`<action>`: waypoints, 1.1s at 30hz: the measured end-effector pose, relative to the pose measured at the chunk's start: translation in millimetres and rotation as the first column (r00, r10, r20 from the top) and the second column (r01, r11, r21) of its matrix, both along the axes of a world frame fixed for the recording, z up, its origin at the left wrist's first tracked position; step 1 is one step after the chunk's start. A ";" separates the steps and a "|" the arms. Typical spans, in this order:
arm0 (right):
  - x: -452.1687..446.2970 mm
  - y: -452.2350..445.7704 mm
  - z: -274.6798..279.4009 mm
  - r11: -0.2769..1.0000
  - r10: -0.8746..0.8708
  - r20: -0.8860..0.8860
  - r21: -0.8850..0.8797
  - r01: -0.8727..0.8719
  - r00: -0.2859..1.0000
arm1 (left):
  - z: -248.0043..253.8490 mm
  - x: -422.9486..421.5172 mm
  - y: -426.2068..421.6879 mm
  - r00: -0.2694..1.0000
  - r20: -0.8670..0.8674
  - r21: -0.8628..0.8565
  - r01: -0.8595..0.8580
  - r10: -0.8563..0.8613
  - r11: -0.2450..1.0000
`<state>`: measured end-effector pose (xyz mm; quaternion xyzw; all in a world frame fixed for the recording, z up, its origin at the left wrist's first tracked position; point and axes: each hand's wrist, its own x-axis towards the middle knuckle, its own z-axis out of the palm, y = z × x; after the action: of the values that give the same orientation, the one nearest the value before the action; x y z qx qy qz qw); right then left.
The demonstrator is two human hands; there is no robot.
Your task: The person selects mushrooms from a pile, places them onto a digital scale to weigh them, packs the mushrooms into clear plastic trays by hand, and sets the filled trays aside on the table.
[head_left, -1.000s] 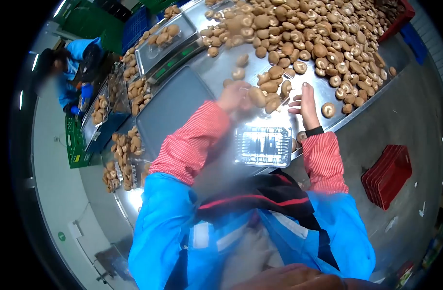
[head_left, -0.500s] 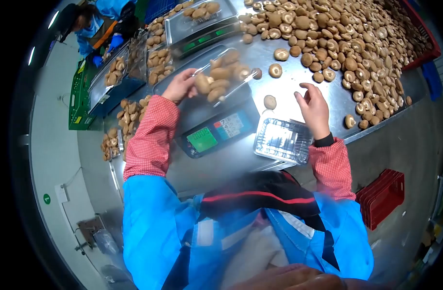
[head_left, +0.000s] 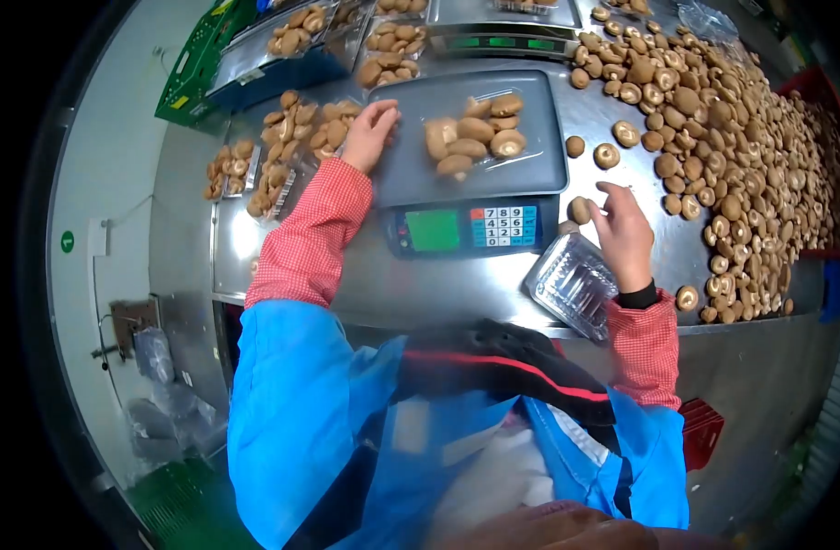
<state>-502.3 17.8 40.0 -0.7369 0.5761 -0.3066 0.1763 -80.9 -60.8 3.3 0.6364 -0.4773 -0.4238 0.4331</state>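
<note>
Down it went! The mushroom pack, aloft in the left hand half a second earlier, now sat on the scale, so its weight could likely be read. That hand's grip, loosely curled, held nothing beside the pan; the right hand stood wide near a lone mushroom, an empty tray below.

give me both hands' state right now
Left hand: loosely open, holding nothing visible, by the scale tray.
Right hand: open, nothing visibly held, beside a loose mushroom.
</note>
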 end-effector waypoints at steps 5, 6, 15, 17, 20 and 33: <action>87.3 -7.8 25.5 0.923 0.306 -0.042 -0.230 -0.307 0.951 | 21.2 -17.5 25.3 0.975 0.179 -0.195 0.170 -0.135 0.966; 100.1 -12.4 26.2 0.902 0.343 -0.050 -0.260 -0.344 0.938 | 27.5 -23.9 30.0 0.961 0.219 -0.209 0.216 -0.170 0.954; 156.2 -19.8 2.6 0.865 0.407 -0.136 -0.259 -0.429 0.903 | 41.3 -53.6 39.4 0.662 0.720 -0.307 0.571 -0.207 0.761; 151.4 -17.3 7.4 0.867 0.447 -0.078 -0.207 -0.453 0.891 | 43.6 -51.1 40.9 0.715 0.661 -0.291 0.523 -0.227 0.801; 136.2 -22.5 3.6 0.922 0.365 0.131 -0.190 -0.338 0.921 | 42.6 -52.8 36.8 0.812 0.557 -0.319 0.404 -0.175 0.857; 83.1 -70.5 -22.3 0.941 0.152 0.252 -0.333 -0.062 0.956 | 18.7 -80.1 41.0 0.829 0.555 -0.309 0.121 0.075 0.943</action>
<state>-419.1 -52.7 17.8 -0.7368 0.4471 -0.4850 0.1485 -161.0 -19.8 22.1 0.6446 -0.6548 -0.1381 0.3697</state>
